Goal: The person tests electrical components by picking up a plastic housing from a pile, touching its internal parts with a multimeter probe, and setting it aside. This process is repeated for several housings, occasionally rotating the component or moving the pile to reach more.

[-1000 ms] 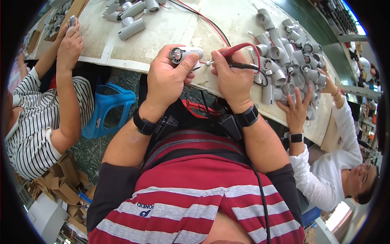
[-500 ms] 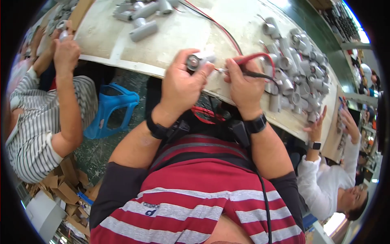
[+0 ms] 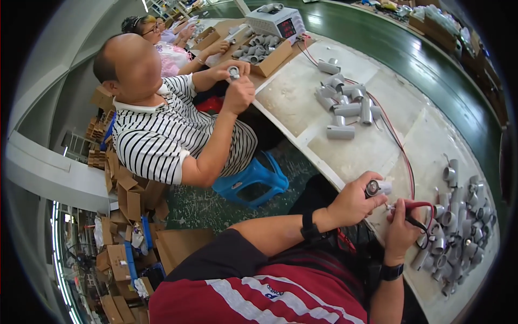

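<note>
My left hand (image 3: 353, 202) is closed around a short grey plastic tubular part (image 3: 384, 187), whose dark-rimmed round end faces up. Close beside it, above the table's near edge, my right hand (image 3: 401, 232) pinches the ends of a red test lead (image 3: 418, 204) and a black test lead (image 3: 416, 222). Fine wire shows between the two hands, though my fingers hide where the leads meet it. A heap of similar grey parts (image 3: 456, 232), some with wire ends, lies to the right of my right hand.
More grey parts (image 3: 348, 110) lie farther up the white table (image 3: 302, 102). Red and black cables run to a white box with a lit display (image 3: 285, 27). At left a co-worker (image 3: 178, 119) handles a grey part beside a blue stool (image 3: 253, 181). Cardboard boxes (image 3: 127, 197) stand behind.
The view has swung to the left, so my hands and the heap appear farther right. Both hands keep their holds. The co-worker and the white box have come into fuller view.
</note>
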Available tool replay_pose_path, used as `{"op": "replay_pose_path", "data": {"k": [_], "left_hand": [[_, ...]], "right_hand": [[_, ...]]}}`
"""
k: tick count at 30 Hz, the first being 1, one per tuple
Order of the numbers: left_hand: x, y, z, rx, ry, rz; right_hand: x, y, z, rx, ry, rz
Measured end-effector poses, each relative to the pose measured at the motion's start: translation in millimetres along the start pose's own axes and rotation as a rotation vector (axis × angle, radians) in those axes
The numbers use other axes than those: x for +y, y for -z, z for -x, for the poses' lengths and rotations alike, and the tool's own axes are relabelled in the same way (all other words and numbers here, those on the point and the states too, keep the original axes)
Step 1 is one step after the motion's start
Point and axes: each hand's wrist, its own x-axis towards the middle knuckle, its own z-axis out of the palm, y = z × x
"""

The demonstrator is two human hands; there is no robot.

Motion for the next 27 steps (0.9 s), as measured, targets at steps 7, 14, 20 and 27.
{"op": "replay_pose_path", "data": {"k": [7, 14, 20, 27], "left_hand": [[2.2, 1.7, -3.2, -0.035, 0.003, -0.095], [-5.6, 14.7, -22.4, 0.158, -0.178, -0.515], [28.4, 62.2, -58.4, 0.336, -0.351, -1.113], [31.7, 65.4, -120.1, 0.106, -0.972, -1.682]], "right_hand": [[-5.3, 2.3, -1.9, -0.023, 0.017, -0.006], [9.4, 5.0, 0.9, -0.010, 0.189, -0.110], [4.9, 11.3, 11.6, -0.087, 0.361, -0.112], [5.5, 11.1, 12.9, -0.127, 0.382, -0.076]]}}
